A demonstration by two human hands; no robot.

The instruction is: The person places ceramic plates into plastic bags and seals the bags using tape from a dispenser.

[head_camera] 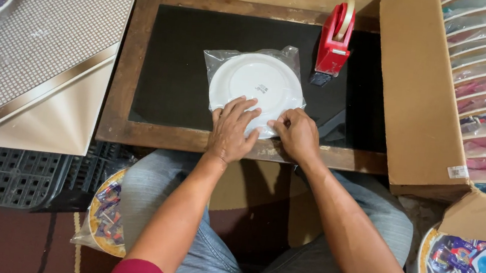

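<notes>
Low wooden desk (pixel 114 118), black top: I see white plate (pixel 257 84) face-down in clear bag (pixel 287 56), centred. Left hand (pixel 230 130) flat, fingers spread, pinning rim; right hand (pixel 296 133) pinching bag edge. Red tape dispenser (pixel 335 41) just beside, within reach.

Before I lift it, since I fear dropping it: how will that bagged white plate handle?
The white plate looks rigid and probably breakable. Its clear plastic bag seems loose and glossy, so it may slip. Both hands press its near edge; lying flat, it should not roll.
</notes>
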